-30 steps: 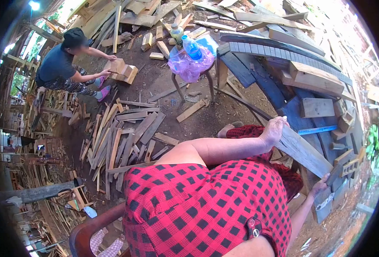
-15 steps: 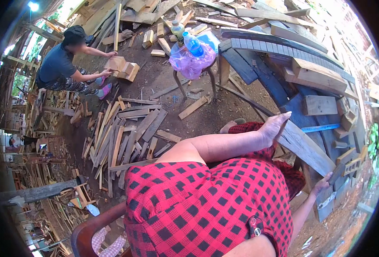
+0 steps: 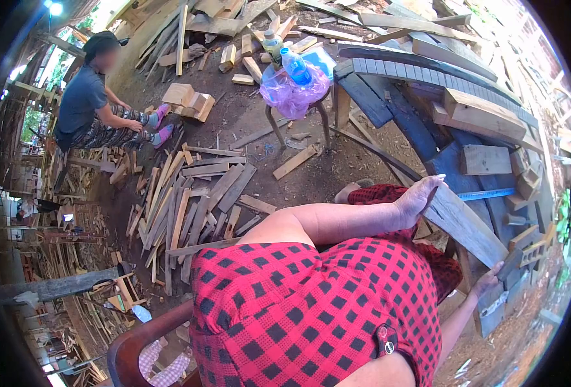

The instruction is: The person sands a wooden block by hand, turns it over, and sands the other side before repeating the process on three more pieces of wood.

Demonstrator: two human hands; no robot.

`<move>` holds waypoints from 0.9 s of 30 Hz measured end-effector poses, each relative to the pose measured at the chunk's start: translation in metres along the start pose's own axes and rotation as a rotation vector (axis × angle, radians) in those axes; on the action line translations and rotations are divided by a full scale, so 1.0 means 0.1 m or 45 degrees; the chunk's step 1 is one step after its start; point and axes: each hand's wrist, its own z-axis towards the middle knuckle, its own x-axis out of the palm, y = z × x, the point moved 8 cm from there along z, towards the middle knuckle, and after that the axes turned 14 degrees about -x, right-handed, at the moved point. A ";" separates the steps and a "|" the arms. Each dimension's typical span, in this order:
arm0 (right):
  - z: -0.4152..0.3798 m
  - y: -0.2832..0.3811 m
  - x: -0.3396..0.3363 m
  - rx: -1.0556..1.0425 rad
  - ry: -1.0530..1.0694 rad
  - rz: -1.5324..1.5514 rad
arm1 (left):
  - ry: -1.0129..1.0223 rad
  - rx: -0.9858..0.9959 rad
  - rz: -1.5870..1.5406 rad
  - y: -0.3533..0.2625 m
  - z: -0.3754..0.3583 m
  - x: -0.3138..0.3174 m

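Observation:
My left hand (image 3: 421,197) hangs at the end of the bare forearm across my lap, over the dark red checked cloth at my knee. Its fingers are stretched out beside the upper end of a grey plank (image 3: 463,226), with nothing seen in them. Lower right, my right hand (image 3: 487,282) rests at the lower end of that plank, its extended fingers touching the edge of a small dark wood piece (image 3: 509,271). Part of its palm side is hidden.
Another person (image 3: 88,97) sits upper left near stacked wood blocks (image 3: 190,102). Bottles (image 3: 295,66) and a purple plastic bag (image 3: 292,97) top a stool. Timber scraps (image 3: 201,193) lie on the ground. A slatted dark wooden structure (image 3: 421,71) stands right, a chair arm (image 3: 143,332) below left.
The other person has let go of the wood blocks, drawn both hands back towards the knees and sat up. The view has shifted slightly. My hands keep nearly the same pose.

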 end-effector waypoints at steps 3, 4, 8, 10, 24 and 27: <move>0.01 -0.19 0.02 0.001 0.048 0.014 | -0.018 0.000 -0.003 0.00 0.01 -0.01; 0.01 -0.19 0.02 0.001 0.046 0.014 | -0.018 -0.003 -0.004 0.00 0.01 -0.01; 0.01 -0.24 0.01 -0.020 0.038 -0.022 | -0.053 -0.020 -0.003 0.01 -0.01 -0.02; -0.01 -0.26 0.03 -0.004 0.050 -0.017 | -0.072 -0.024 -0.012 0.01 -0.02 -0.02; -0.02 -0.15 0.05 -0.012 0.051 0.050 | -0.268 -0.032 0.091 0.05 -0.03 -0.19; -0.02 -0.10 0.03 -0.072 0.028 -0.052 | -0.309 -0.064 0.071 0.08 -0.04 -0.21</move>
